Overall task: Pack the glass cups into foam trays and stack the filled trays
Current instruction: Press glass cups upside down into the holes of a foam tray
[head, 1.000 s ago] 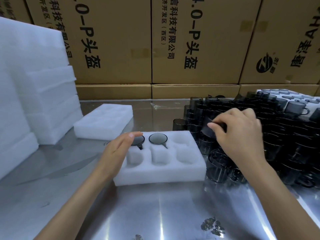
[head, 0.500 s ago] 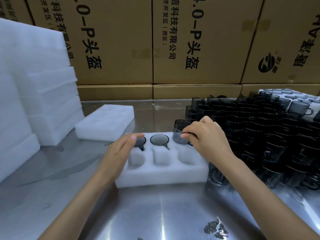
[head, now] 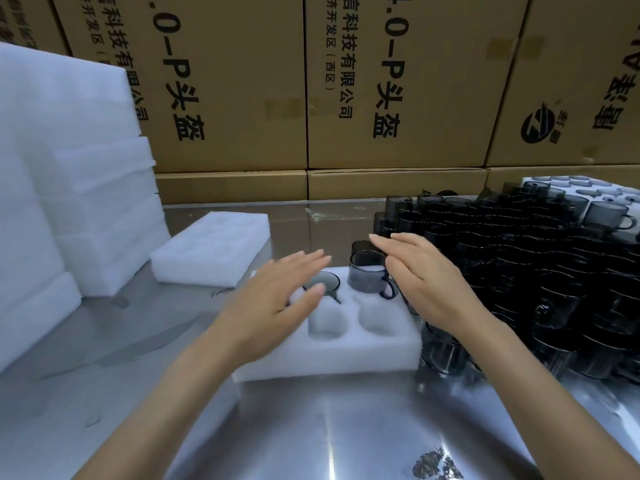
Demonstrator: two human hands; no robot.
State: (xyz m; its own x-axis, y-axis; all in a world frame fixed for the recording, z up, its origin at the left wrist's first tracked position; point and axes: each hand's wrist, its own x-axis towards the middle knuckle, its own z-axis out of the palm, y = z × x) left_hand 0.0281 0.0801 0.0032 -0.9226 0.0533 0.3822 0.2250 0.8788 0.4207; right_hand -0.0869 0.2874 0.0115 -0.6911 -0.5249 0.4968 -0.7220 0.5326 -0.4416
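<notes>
White foam tray (head: 332, 358) — smoky grey glass cups (head: 367, 275) — brown boxes (head: 398, 81).

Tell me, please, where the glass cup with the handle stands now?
In the head view the glass cup stands in the far right pocket of the foam tray, just left of the right hand.

— Where is there room around the foam tray (head: 329, 355)?
— Bare table (head: 311, 427) lies open in front of it.
— And what blocks the way?
— A crowd of dark cups (head: 536, 271) presses against its right side; a second tray (head: 211, 251) and foam stacks (head: 86, 209) stand to its left.
</notes>
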